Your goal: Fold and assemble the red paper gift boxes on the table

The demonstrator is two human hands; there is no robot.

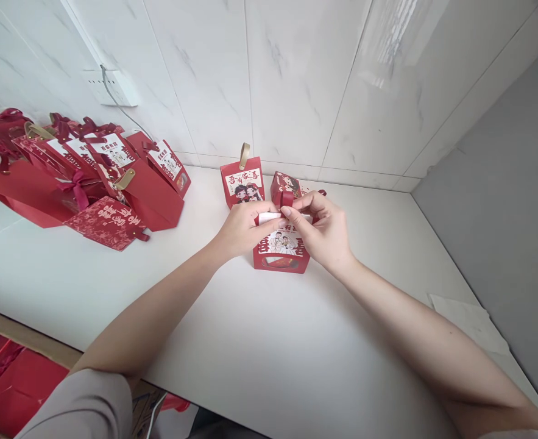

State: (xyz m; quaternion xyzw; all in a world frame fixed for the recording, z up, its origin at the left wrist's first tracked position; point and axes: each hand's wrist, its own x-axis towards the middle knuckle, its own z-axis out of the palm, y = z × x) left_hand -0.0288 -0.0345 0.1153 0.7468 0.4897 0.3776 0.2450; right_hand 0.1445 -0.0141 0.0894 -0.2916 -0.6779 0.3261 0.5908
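A red gift box (281,262) with a white printed panel, a couple drawing and a small window at its base stands on the white table. My left hand (244,228) grips the left side of its top edge between thumb and fingers. From the right, my right hand (326,228) pinches the red strap loop (287,199) at the top of the same box. Just behind stand a red box with a gold loop (245,177) and another patterned red box (291,183), partly hidden by my hands.
Several red gift boxes (154,195) with ribbons and loops crowd the left of the table. A wall socket (108,87) with a grey cable is behind them. White paper (467,320) lies at the right edge. Below the table at left is a red bag (17,378).
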